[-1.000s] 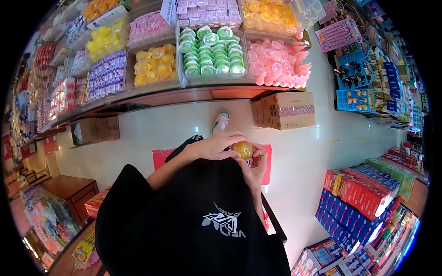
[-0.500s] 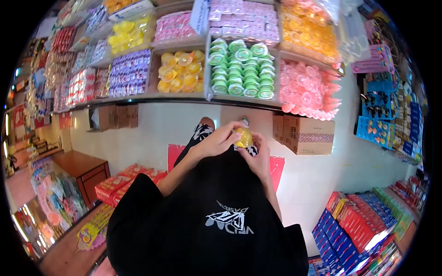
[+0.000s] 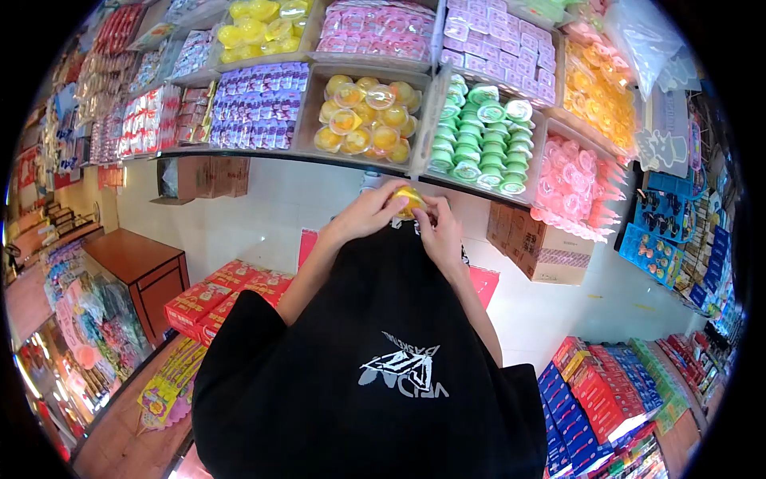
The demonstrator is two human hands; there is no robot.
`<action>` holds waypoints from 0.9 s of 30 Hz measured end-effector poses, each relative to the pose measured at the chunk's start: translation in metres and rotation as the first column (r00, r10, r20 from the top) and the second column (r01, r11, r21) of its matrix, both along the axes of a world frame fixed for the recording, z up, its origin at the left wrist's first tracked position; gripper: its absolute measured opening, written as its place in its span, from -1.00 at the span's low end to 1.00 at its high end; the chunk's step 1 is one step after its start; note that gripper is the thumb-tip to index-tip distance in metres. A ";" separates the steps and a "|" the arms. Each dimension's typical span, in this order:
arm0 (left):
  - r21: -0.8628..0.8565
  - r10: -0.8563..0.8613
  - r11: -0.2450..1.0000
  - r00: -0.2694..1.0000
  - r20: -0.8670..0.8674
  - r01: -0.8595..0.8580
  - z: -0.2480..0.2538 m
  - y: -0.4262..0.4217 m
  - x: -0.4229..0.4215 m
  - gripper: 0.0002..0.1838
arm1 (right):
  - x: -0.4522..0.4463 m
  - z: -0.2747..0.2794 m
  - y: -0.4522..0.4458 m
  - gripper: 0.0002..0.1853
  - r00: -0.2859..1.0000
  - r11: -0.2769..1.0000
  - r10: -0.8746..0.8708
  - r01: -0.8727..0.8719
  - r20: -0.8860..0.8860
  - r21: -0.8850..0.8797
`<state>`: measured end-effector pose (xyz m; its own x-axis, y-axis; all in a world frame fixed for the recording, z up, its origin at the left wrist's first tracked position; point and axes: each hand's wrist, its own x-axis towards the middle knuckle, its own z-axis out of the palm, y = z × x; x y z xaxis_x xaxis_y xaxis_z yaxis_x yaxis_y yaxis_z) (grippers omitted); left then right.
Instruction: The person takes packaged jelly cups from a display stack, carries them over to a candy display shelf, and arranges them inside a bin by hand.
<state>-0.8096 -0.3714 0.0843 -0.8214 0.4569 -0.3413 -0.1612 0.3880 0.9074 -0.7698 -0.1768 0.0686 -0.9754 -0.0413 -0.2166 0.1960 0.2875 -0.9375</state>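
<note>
Between my two hands is a round yellow item (image 3: pixel 410 202), its shape like the yellow ones in the bin (image 3: pixel 369 118) just beyond. My left hand (image 3: pixel 369 212) grips its left side with fingers curled round it. On the right side, the fingers of my right hand (image 3: pixel 439 223) press against the same item. Both hands are in front of my black shirt (image 3: pixel 359 319), near the counter's front edge. Green-lidded cups (image 3: pixel 481 136) fill the bin to the right of the yellow one, and purple packets (image 3: pixel 259 105) lie in the bin to its left.
Pink items (image 3: pixel 568 180) fill the bin at the counter's right end. Cardboard boxes (image 3: pixel 550 251) stand on the floor below it. Red boxes (image 3: pixel 227 295) are stacked at my left, by a brown cabinet (image 3: pixel 136 271). Red and blue boxes (image 3: pixel 598 391) are piled at the lower right.
The view has shifted, and the bins appear closer, with the yellow bin now nearly straight ahead. Both hands have moved up towards the counter edge, still round the yellow item.
</note>
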 end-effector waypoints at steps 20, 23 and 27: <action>-0.134 0.073 0.979 0.882 -0.465 -0.152 -0.112 -0.085 -0.129 -0.36 | -0.136 -0.106 -0.121 -0.79 0.943 0.934 -0.333 0.333 -0.020 0.133; -0.220 -0.047 0.973 0.866 -0.498 -0.074 -0.129 -0.084 -0.136 -0.35 | -0.141 -0.130 -0.120 -0.80 0.938 0.925 -0.345 0.346 -0.033 0.159; -0.306 -0.093 0.950 0.868 -0.487 -0.069 -0.131 -0.081 -0.139 -0.36 | -0.149 -0.126 -0.125 -0.80 0.939 0.916 -0.345 0.334 0.011 0.223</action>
<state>-0.9483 -0.4526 -0.0464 -0.9126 0.4084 -0.0186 0.2788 0.6551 0.7022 -0.9186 -0.3019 -0.0579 -0.9106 0.3428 -0.2310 0.3612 0.3883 -0.8478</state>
